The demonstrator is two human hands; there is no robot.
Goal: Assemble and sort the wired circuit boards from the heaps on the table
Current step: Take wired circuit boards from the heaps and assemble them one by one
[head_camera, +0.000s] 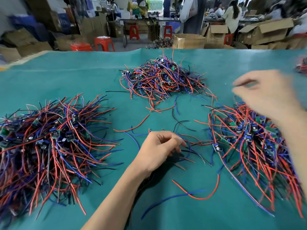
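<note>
Three heaps of small circuit boards with red, blue and black wires lie on the green table cloth (66, 80): a left heap (49, 138), a far middle heap (162, 77) and a right heap (252, 140). My left hand (157, 150) rests near the table's middle, its fingers curled round a bundle of loose wires (187, 146) that trail to the right. My right hand (265, 93) hovers blurred above the right heap, fingers loosely spread, with nothing visible in it.
Loose red and blue wires (196, 195) lie near the front edge. A small further pile (302, 65) sits at the far right edge. Beyond the table stand cardboard boxes (189, 41), red stools (104, 44) and people at other benches.
</note>
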